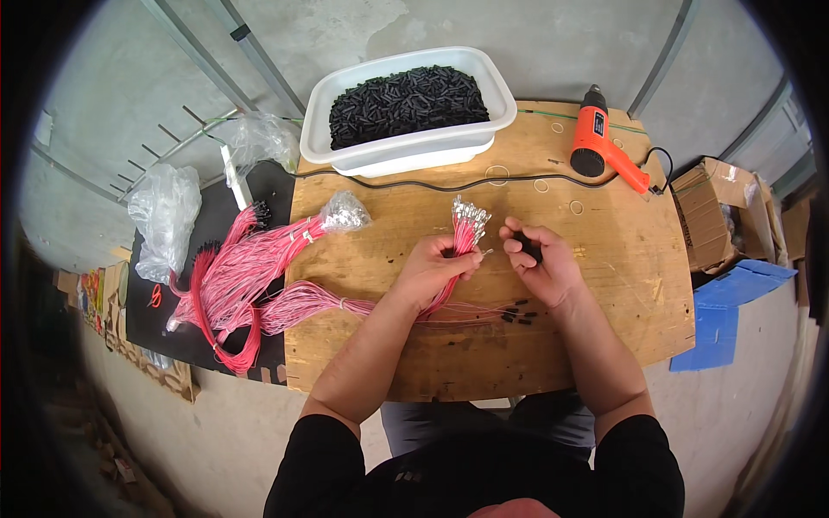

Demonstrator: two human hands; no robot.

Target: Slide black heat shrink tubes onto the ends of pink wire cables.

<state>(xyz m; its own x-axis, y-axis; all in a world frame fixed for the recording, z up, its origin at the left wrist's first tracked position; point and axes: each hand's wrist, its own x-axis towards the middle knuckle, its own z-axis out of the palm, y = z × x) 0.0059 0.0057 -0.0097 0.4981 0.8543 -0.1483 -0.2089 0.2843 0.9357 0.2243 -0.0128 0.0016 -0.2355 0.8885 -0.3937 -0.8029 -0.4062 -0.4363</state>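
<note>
My left hand (432,270) is closed around a bundle of pink-red wires (467,230), whose bare silvery terminals point away from me. One terminal sticks out on its own past my left thumb and fingertip. Just to the right, my right hand (553,268) is half curled with several short black sleeves (528,248) in the palm and fingers; how many is hidden. Below and between my hands, thin wires run across the table to ends fitted with black sleeves (518,316). The rest of the wire bundle (302,304) trails left from under my left forearm.
A white tub (414,141) heaped with black sleeves stands at the back of the wooden table (414,363). An orange heat gun (596,142) lies back right, its black cable (449,184) crossing the table. More wire bundles (242,268) and plastic bags (164,216) lie left. Cardboard boxes (708,207) stand right.
</note>
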